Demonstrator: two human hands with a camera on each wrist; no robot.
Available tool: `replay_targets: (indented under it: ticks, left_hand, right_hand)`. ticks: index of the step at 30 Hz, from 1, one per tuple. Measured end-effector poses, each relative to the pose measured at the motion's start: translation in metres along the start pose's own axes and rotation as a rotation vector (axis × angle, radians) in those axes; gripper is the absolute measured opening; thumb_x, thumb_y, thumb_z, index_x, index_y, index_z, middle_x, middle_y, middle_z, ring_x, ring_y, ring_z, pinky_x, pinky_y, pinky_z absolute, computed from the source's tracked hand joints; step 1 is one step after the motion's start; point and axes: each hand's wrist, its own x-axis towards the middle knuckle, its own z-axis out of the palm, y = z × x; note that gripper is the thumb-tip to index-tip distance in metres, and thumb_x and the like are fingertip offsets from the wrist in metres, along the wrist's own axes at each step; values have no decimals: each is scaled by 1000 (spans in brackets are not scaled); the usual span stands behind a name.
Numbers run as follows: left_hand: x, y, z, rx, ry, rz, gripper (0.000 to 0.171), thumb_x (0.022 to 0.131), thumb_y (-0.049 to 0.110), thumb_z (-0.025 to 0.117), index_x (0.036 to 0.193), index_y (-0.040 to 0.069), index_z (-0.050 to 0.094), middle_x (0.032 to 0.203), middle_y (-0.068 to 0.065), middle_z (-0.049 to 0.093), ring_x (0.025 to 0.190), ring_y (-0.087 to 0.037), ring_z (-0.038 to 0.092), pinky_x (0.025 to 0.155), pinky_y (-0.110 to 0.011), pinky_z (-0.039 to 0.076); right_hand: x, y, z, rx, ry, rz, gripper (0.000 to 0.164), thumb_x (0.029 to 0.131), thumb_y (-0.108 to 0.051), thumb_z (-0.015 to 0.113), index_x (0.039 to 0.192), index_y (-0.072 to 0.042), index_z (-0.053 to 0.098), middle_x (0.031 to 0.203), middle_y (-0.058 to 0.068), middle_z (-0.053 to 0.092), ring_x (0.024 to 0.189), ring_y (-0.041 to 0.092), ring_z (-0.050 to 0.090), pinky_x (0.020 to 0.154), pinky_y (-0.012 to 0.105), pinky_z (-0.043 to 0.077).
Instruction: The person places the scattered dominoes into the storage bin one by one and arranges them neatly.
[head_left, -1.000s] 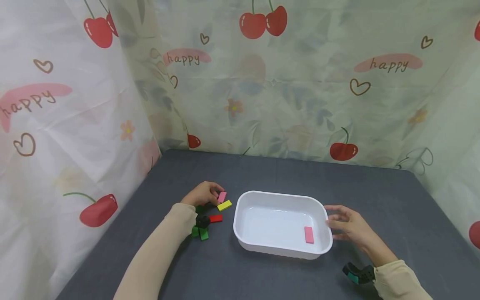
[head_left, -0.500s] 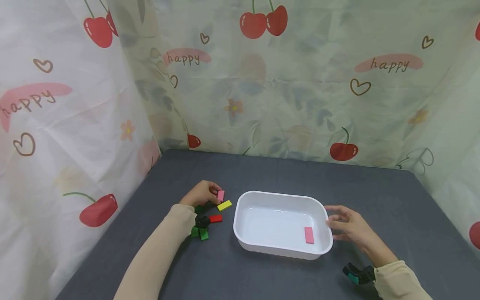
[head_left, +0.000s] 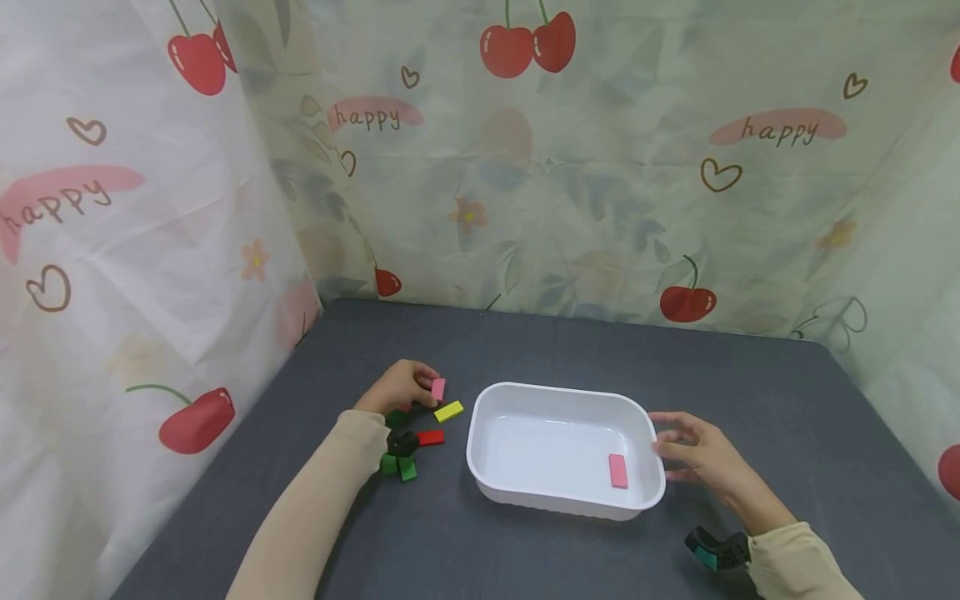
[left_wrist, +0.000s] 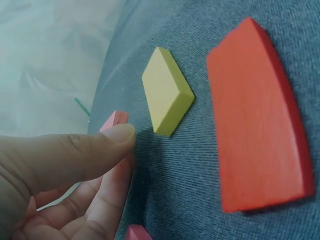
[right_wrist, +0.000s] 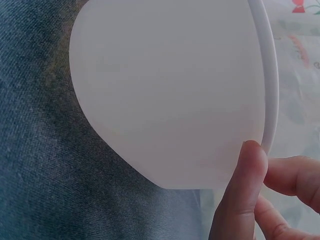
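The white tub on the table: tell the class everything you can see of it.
The tub is plain white and smooth, probably plastic, and oblong with rounded corners, an open top, a narrow rim and a shiny floor. It stands upright on the dark table, its longer sides running roughly left to right. One pink block lies inside, on the floor near the right end. The person's right hand touches that end from outside, at the rim.

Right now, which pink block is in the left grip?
The pinched pink block, in the left grip near the yellow block. Another pink block lies inside the white tub; a third pink block shows partly at the left wrist view's edge.
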Motion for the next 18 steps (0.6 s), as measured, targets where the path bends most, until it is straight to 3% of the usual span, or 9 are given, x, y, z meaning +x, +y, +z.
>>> replay_targets:
  ticks: [18]
  left_hand:
    - [-12,18,-5,-85,6,43,48,71,6,78,115,13,62,101,-4,63,89,-20,57,84,-37,47]
  right_hand:
    - [0,-1,0,1,1,0,65,82,-21,70,136,-1,39,102,16,57,90,21,57,71,41,53]
